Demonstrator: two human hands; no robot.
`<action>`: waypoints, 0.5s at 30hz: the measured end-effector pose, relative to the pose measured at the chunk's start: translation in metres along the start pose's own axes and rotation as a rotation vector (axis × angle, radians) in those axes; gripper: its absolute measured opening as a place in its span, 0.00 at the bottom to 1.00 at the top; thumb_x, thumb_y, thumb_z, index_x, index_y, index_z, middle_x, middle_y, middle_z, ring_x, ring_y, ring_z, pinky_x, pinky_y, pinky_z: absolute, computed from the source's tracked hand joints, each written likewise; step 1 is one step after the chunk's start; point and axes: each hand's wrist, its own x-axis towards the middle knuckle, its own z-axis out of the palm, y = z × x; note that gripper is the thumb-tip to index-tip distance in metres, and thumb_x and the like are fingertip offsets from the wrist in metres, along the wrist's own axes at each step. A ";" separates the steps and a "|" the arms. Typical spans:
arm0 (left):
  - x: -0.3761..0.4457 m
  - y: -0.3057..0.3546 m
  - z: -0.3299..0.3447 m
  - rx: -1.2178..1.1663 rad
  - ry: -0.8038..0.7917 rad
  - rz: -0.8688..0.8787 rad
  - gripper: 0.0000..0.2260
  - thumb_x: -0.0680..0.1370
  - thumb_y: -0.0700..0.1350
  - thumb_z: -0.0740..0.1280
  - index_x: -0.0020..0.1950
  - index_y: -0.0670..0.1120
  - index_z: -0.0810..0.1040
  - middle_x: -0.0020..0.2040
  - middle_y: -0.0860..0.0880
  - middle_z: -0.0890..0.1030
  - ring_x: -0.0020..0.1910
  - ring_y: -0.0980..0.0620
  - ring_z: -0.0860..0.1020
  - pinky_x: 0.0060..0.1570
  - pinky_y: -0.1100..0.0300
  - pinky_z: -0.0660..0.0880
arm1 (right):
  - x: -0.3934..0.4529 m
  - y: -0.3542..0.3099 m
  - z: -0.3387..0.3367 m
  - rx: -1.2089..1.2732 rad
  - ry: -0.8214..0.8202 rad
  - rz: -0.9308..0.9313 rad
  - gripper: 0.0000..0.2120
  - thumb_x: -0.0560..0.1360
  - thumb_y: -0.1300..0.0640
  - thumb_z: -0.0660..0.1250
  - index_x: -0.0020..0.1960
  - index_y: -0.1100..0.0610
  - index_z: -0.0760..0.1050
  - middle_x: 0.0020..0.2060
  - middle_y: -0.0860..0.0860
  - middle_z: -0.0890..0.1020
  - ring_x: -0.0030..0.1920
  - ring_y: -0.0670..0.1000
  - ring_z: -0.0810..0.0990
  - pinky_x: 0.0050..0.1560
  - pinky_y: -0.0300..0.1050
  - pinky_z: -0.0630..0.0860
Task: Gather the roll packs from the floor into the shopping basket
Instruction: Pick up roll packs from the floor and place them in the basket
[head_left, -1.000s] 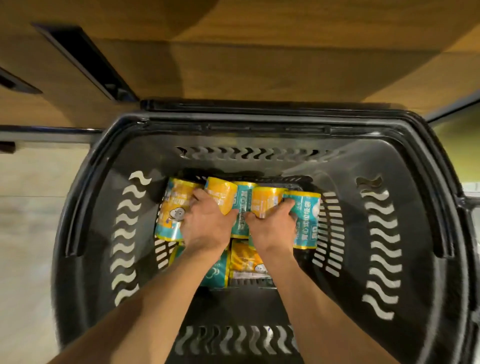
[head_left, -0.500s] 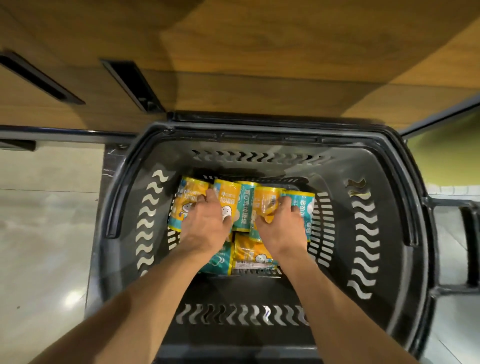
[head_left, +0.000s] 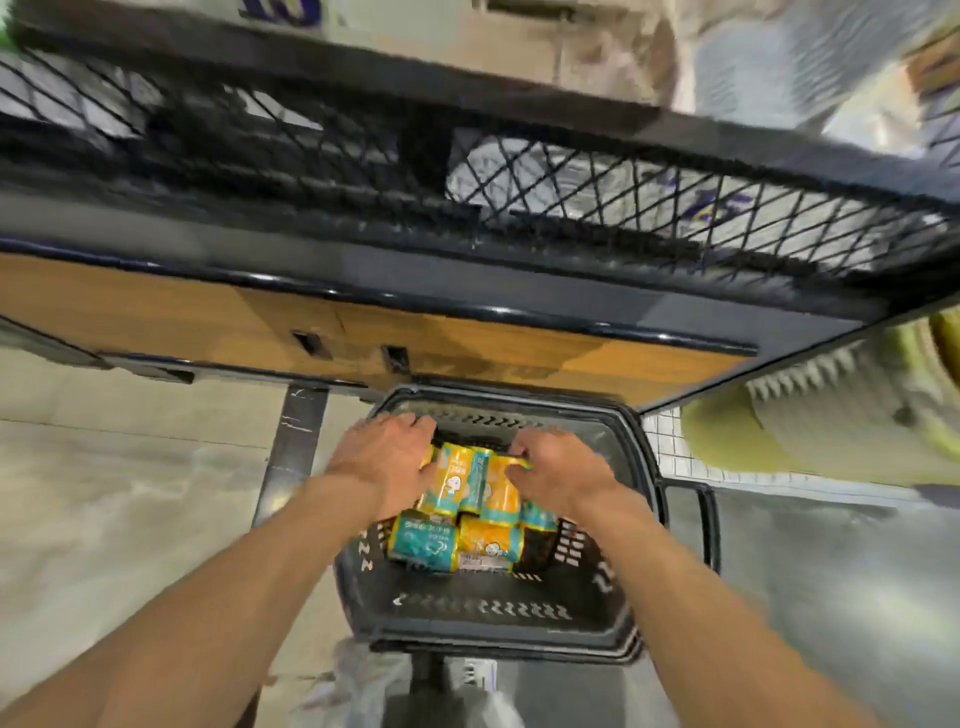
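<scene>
Hands on roll packs, centre of frame, head view.
Left hand (head_left: 382, 457) and right hand (head_left: 558, 470), fingers curled, clasp the upper roll packs (head_left: 470, 480) from either side inside the shopping basket (head_left: 483, 610); long axes run roughly top-to-bottom. Two lower packs (head_left: 457, 543) lie beneath, likewise oriented.

A black wire-mesh shelf (head_left: 571, 171) with a wood-grain base panel (head_left: 171, 317) runs across the top, above a pale glossy floor (head_left: 104, 519), with blurred yellow-green goods (head_left: 810, 431) at right.
</scene>
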 end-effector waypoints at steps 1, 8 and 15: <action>-0.016 0.003 -0.019 0.007 0.008 -0.017 0.16 0.82 0.57 0.59 0.66 0.49 0.70 0.64 0.48 0.77 0.64 0.44 0.75 0.59 0.49 0.72 | -0.017 -0.010 -0.016 -0.024 0.007 -0.018 0.17 0.80 0.46 0.63 0.67 0.48 0.74 0.65 0.53 0.78 0.66 0.58 0.76 0.60 0.52 0.75; -0.135 0.011 -0.128 -0.018 0.170 -0.151 0.17 0.80 0.58 0.61 0.63 0.49 0.70 0.62 0.46 0.79 0.63 0.42 0.76 0.58 0.48 0.72 | -0.129 -0.094 -0.099 -0.193 0.063 -0.271 0.14 0.78 0.47 0.63 0.60 0.52 0.76 0.61 0.55 0.80 0.63 0.61 0.77 0.58 0.54 0.77; -0.296 -0.025 -0.192 -0.195 0.366 -0.449 0.13 0.79 0.56 0.62 0.59 0.50 0.72 0.60 0.47 0.80 0.61 0.42 0.77 0.57 0.47 0.72 | -0.240 -0.225 -0.149 -0.343 0.091 -0.601 0.11 0.76 0.44 0.66 0.50 0.51 0.75 0.51 0.53 0.82 0.51 0.58 0.82 0.42 0.47 0.74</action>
